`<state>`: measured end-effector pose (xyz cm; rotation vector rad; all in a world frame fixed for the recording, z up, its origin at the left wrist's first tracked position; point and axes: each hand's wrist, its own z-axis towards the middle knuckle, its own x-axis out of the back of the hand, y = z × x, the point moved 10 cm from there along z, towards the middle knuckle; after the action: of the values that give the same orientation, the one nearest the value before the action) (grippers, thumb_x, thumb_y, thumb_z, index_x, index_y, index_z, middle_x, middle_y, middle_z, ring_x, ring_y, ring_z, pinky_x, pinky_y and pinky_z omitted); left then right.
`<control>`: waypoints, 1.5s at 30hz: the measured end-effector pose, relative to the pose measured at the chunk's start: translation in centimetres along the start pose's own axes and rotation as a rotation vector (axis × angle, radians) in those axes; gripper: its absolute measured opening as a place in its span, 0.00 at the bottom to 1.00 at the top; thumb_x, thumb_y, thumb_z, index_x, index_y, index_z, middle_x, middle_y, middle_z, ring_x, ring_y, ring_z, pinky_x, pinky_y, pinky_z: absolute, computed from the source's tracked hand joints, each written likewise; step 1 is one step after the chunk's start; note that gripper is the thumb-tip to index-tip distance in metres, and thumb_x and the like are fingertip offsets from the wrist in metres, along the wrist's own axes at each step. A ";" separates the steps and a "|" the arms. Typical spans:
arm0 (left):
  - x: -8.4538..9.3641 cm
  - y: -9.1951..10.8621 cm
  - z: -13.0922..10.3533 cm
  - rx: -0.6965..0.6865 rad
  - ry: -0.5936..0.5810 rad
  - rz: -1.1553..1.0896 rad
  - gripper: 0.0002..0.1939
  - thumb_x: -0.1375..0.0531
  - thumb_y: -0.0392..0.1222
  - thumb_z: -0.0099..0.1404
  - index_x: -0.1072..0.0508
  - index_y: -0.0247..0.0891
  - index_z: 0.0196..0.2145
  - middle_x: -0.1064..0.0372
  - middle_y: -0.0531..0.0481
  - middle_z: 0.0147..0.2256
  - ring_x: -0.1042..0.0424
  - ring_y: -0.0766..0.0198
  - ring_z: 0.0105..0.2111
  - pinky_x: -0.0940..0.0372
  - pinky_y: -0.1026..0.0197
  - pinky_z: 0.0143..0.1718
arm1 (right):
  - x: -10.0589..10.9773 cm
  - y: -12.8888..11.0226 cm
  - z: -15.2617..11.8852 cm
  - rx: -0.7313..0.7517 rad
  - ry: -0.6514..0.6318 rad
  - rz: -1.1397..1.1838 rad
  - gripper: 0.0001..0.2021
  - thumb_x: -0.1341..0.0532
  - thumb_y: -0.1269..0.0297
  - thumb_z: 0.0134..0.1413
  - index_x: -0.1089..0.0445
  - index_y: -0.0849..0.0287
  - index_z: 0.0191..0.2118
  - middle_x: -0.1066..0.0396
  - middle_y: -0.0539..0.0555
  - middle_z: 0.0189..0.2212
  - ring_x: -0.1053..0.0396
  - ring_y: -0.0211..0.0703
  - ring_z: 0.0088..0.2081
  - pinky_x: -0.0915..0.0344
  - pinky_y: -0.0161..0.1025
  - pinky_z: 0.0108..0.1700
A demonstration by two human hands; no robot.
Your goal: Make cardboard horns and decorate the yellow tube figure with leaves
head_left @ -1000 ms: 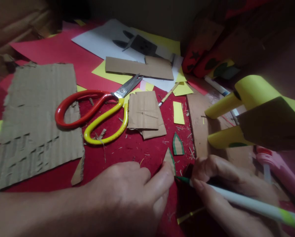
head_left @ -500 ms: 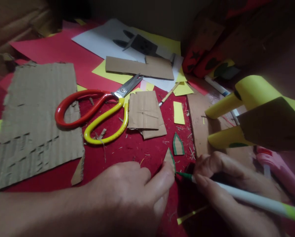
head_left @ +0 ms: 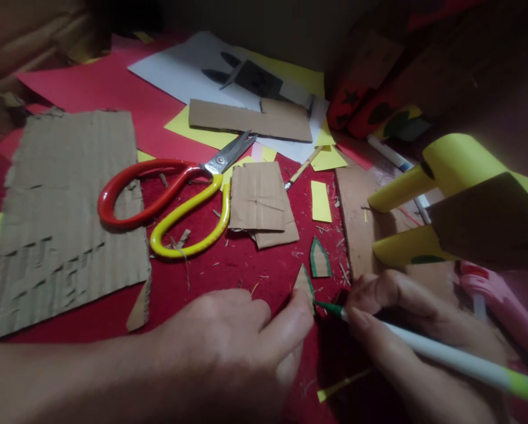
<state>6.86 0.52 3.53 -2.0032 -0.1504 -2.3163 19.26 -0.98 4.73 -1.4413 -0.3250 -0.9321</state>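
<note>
Cardboard piece (head_left: 305, 282), small, tan, corrugated and cut to a point, sits at the fingertips of the left hand (head_left: 246, 341), its lower part hidden beneath them and its right edge lined in green. Just beside that edge is the fine green tip of a slim white-barreled pen (head_left: 449, 358), gripped between the thumb and fingers of the right hand (head_left: 422, 347); whether tip and edge touch cannot be told. The step in hand appears to be coloring the outline, and any further stroke would seem to call for a firm left hold and a light, steady pull of the tip along the rim. The left hand, fingers curled and closed, grips the piece against a deep red surface (head_left: 246, 272), with the right hand across from it. Just beyond the 2 hands lies a 2nd pointed cardboard shape (head_left: 320, 262), bordered in green, and past it a yellow paper rectangle (head_left: 321, 201). Farther left are stacked tan cardboard scraps (head_left: 257, 203), metal scissors with 1 red and 1 yellow handle (head_left: 219, 161), blades slightly parted, and a large ragged corrugated sheet (head_left: 69, 194). At right, a yellow paper-covered model (head_left: 467, 162) with tube-like parts stands near a pink plastic tool (head_left: 502, 303).
</note>
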 end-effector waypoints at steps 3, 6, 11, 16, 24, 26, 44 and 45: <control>0.1 -0.1 -0.1 0.017 0.027 -0.038 0.23 0.55 0.41 0.63 0.26 0.40 0.49 0.24 0.45 0.47 0.28 0.60 0.24 0.34 0.56 0.27 | -0.2 0.1 -0.2 -0.010 0.003 0.000 0.08 0.39 0.65 0.53 0.34 0.51 0.24 0.26 0.46 0.19 0.29 0.39 0.17 0.36 0.30 0.16; 0.1 -0.1 -0.2 0.025 0.032 -0.011 0.23 0.56 0.38 0.64 0.26 0.39 0.48 0.23 0.46 0.46 0.27 0.60 0.25 0.35 0.57 0.26 | -0.7 -0.3 -0.1 0.008 -0.053 -0.026 0.08 0.40 0.65 0.55 0.33 0.52 0.25 0.28 0.44 0.17 0.31 0.37 0.15 0.37 0.28 0.15; 0.0 0.0 0.0 0.020 0.022 -0.007 0.24 0.56 0.36 0.64 0.28 0.37 0.51 0.23 0.45 0.45 0.27 0.60 0.27 0.35 0.58 0.29 | -0.3 -1.2 0.2 0.069 -0.057 -0.071 0.10 0.40 0.67 0.51 0.35 0.52 0.21 0.31 0.42 0.14 0.35 0.32 0.13 0.40 0.25 0.14; 0.1 -0.3 -0.1 0.048 0.058 -0.008 0.23 0.56 0.35 0.64 0.27 0.39 0.50 0.23 0.48 0.44 0.27 0.60 0.26 0.35 0.58 0.29 | -0.1 -1.2 0.3 0.061 -0.062 -0.082 0.10 0.41 0.70 0.51 0.35 0.53 0.21 0.29 0.43 0.16 0.33 0.32 0.14 0.39 0.23 0.16; 0.1 -0.3 -0.2 0.074 0.054 -0.030 0.25 0.55 0.35 0.62 0.27 0.39 0.51 0.22 0.47 0.42 0.27 0.59 0.26 0.34 0.56 0.30 | -0.7 -1.8 0.4 0.083 -0.097 -0.052 0.10 0.42 0.72 0.51 0.36 0.54 0.21 0.33 0.43 0.13 0.37 0.31 0.13 0.39 0.26 0.17; 0.3 -0.4 -0.2 0.078 0.068 -0.015 0.25 0.55 0.36 0.62 0.26 0.39 0.51 0.22 0.47 0.44 0.27 0.59 0.26 0.34 0.56 0.30 | -0.6 -1.3 0.4 0.050 -0.099 -0.035 0.10 0.41 0.71 0.51 0.36 0.54 0.22 0.30 0.45 0.16 0.33 0.34 0.16 0.37 0.27 0.18; 0.4 -0.1 -0.2 0.039 0.087 0.026 0.22 0.55 0.38 0.63 0.26 0.41 0.47 0.22 0.50 0.43 0.28 0.62 0.24 0.36 0.58 0.26 | -0.2 -0.6 0.1 0.024 -0.040 -0.025 0.09 0.40 0.68 0.52 0.34 0.53 0.23 0.27 0.46 0.18 0.30 0.37 0.17 0.38 0.27 0.16; 0.3 -0.1 -0.2 0.038 0.077 0.023 0.22 0.54 0.39 0.63 0.25 0.41 0.46 0.22 0.49 0.43 0.28 0.62 0.24 0.36 0.59 0.26 | -0.1 -0.5 0.0 0.027 -0.026 -0.028 0.09 0.40 0.68 0.52 0.34 0.53 0.23 0.27 0.46 0.18 0.30 0.37 0.17 0.39 0.28 0.16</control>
<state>6.65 0.64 3.78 -1.8848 -0.1640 -2.3545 18.82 -0.85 4.99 -1.4282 -0.3763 -0.9285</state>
